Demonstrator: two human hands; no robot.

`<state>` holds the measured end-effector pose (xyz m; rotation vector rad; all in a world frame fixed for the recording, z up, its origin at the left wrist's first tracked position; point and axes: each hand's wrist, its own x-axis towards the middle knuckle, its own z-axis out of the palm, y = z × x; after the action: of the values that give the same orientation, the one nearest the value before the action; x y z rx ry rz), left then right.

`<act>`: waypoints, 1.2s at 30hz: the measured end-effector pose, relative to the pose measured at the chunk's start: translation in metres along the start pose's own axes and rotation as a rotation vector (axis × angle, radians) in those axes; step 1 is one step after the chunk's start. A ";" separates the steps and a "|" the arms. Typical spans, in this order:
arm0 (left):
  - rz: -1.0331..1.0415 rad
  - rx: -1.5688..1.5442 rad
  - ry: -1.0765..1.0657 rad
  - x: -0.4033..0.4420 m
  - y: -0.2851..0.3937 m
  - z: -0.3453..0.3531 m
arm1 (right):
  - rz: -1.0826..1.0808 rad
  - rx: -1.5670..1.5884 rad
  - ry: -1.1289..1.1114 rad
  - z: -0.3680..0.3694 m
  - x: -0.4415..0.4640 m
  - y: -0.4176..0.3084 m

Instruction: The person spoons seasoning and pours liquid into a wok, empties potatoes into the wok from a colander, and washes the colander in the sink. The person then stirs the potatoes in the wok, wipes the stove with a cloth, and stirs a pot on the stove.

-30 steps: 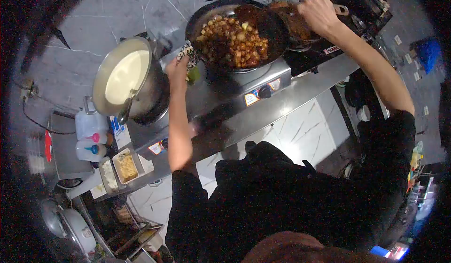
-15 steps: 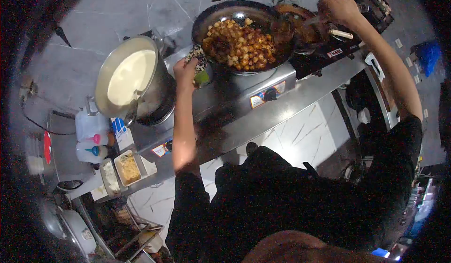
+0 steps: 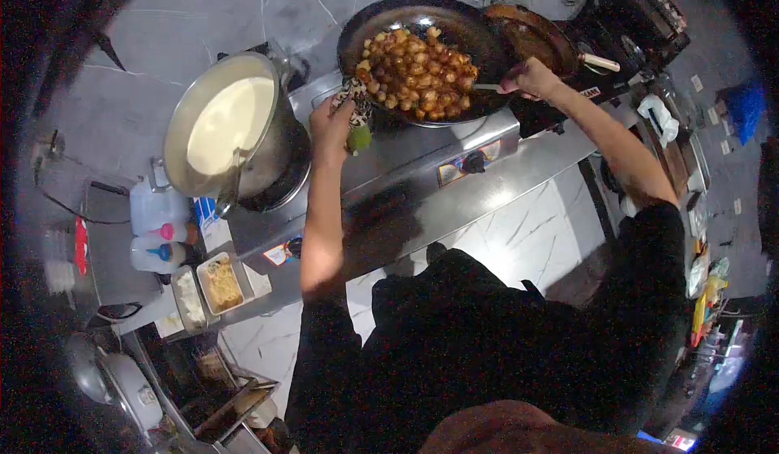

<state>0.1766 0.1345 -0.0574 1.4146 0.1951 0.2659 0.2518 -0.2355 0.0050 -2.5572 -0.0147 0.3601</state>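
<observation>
The left hand [image 3: 331, 125] is closed around a patterned cloth [image 3: 357, 101] at the near left edge of the wok [image 3: 487, 36] — probably to steady the pan and guard against heat. The right hand [image 3: 531, 79] grips a utensil [image 3: 488, 87] reaching into the glossy brown chunks [image 3: 422, 68], heaped in the wok on the steel stove [image 3: 398, 158]. Beyond, a red label [image 3: 590, 92] seems to end in "AN"; the knob sticker [image 3: 450, 174] is unreadable.

The wok [image 3: 480, 38] is black, its chunks [image 3: 418, 74] brown, the cloth [image 3: 355, 101] seemingly patterned black and cream.
</observation>
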 end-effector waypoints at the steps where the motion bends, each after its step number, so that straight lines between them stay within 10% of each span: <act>1: 0.007 -0.055 -0.043 0.006 -0.004 -0.002 | -0.022 -0.009 0.047 0.004 0.002 -0.005; 12: 0.040 -0.076 -0.020 0.013 -0.028 -0.004 | -0.263 -1.027 0.654 -0.078 -0.072 -0.089; 18: -0.039 -0.012 0.008 -0.001 -0.007 -0.001 | -0.439 -1.359 0.562 -0.075 -0.105 -0.140; 22: 0.002 -0.028 -0.028 0.005 -0.017 -0.006 | -0.139 -1.400 0.395 -0.079 -0.129 -0.176; 36: -0.044 0.009 -0.092 -0.003 -0.026 0.001 | -0.344 -1.368 -0.085 -0.124 -0.097 -0.106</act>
<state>0.1752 0.1293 -0.0830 1.4267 0.1521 0.1632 0.1972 -0.2187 0.1858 -3.7315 -1.0446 0.3864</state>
